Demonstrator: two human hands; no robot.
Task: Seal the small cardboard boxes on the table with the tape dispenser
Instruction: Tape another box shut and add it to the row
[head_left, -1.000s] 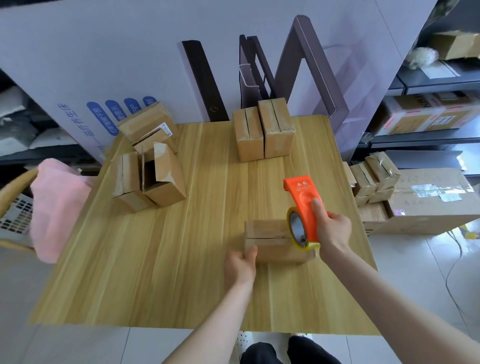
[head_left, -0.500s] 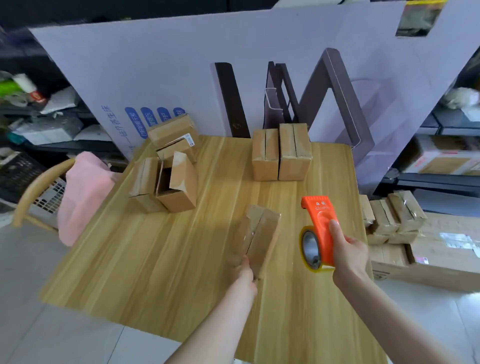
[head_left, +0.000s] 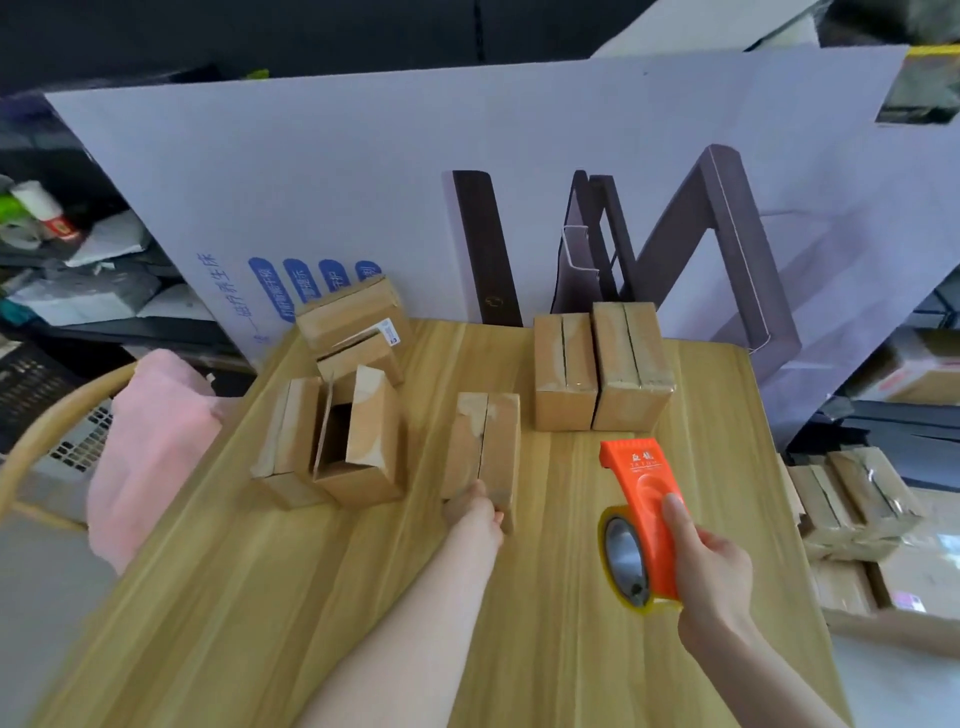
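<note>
My left hand holds the near end of a small cardboard box that lies lengthwise on the wooden table, its taped seam facing up. My right hand grips the orange tape dispenser with its yellowish tape roll, lifted over the table to the right of that box. Two sealed boxes stand side by side at the back. On the left sits an open box next to a closed one, with two stacked boxes behind.
A large white printed carton panel walls off the table's back edge. A pink cloth hangs over a wooden chair at the left. More small boxes sit on a big carton on the floor to the right. Shelves flank both sides.
My left hand turned the box from crosswise to lengthwise and slid it away toward the back boxes. My right hand lifted the dispenser off the box and drew it right.
</note>
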